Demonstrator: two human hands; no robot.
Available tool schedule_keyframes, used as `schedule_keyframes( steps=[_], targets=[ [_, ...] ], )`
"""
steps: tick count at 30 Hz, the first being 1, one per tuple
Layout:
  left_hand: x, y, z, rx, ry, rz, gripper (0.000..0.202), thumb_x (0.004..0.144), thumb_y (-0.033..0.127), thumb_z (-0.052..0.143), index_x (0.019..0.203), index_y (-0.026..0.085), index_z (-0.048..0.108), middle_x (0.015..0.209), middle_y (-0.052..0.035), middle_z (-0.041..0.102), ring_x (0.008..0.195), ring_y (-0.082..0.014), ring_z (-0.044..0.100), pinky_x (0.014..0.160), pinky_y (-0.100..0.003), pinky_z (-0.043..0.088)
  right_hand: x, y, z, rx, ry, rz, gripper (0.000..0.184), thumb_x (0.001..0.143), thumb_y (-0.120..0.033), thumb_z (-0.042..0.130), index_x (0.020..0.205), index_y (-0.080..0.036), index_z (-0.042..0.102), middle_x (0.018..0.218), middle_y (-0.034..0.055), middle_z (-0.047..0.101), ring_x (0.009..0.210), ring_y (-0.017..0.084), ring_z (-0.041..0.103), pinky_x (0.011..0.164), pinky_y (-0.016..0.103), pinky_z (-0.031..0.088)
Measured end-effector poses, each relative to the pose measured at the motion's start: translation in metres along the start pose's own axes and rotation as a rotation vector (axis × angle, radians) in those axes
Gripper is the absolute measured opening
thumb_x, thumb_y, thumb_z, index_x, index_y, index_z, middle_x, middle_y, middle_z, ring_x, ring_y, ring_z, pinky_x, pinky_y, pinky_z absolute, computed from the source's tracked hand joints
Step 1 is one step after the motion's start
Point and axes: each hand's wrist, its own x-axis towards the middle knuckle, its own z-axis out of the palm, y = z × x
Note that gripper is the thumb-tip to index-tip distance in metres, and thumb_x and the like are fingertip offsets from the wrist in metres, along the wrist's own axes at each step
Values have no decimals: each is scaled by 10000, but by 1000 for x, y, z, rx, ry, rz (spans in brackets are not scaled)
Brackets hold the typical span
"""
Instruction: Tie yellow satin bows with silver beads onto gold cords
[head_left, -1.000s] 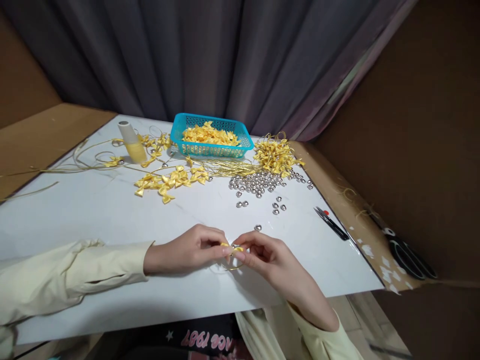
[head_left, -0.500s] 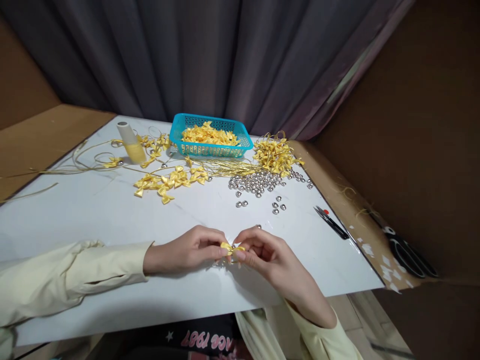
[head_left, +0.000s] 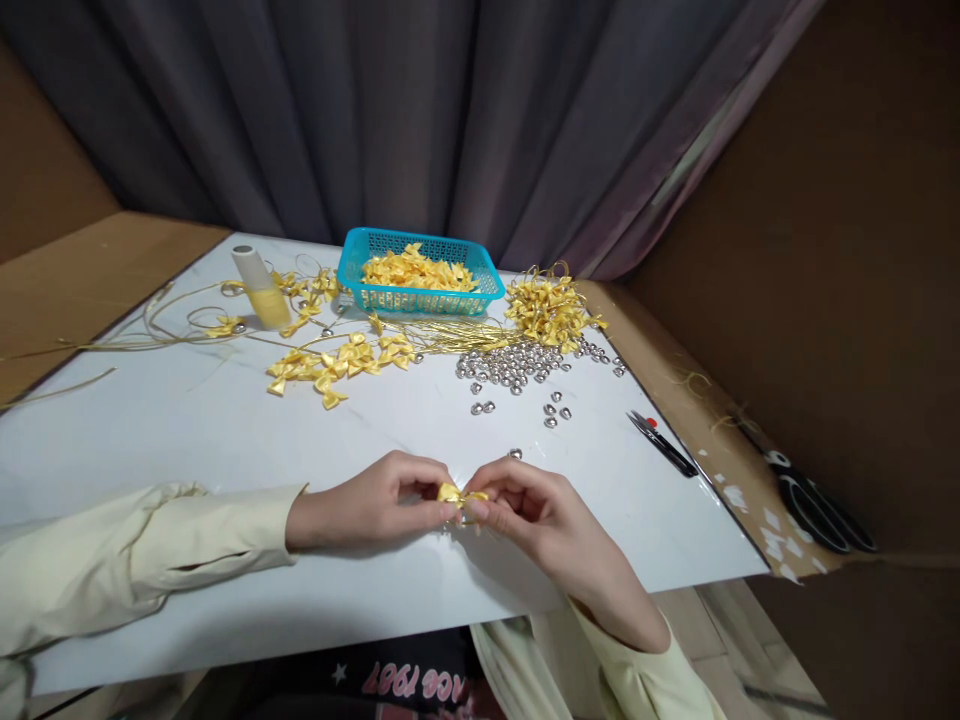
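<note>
Between my two hands, low over the front of the white table, is a small yellow ribbon bow (head_left: 451,494). My left hand (head_left: 390,497) pinches its left side between thumb and fingers. The right side of the bow is pinched by my right hand (head_left: 529,503). A gold cord seems to run just under the bow, though fingertips hide most of it. One silver bead (head_left: 515,454) lies on the table just beyond my right hand.
Behind are a pile of silver beads (head_left: 514,366), loose yellow bows (head_left: 352,356), gold cords (head_left: 450,335) and a tied bunch of bows (head_left: 551,308). A blue basket (head_left: 420,236) stands farther back, a glue bottle (head_left: 264,290) left. Thread snips (head_left: 662,445) and scissors (head_left: 814,505) lie right.
Both hands stay in nearly the same place, still pinching the bow. The bow has turned slightly, with its left loop showing more.
</note>
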Motion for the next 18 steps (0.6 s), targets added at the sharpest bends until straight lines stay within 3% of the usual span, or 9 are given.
schedule_keyframes(
  steps=[18],
  targets=[
    [1,-2,1,-16,4,-64,288,840,373,508,717,119,570,660,4,496,640,-120,437,575,-228,356,1,0,0,13,13,-2,191,813,-369,628,858,-184,623,691,-2,594,633,119,511,568,234,370]
  ],
)
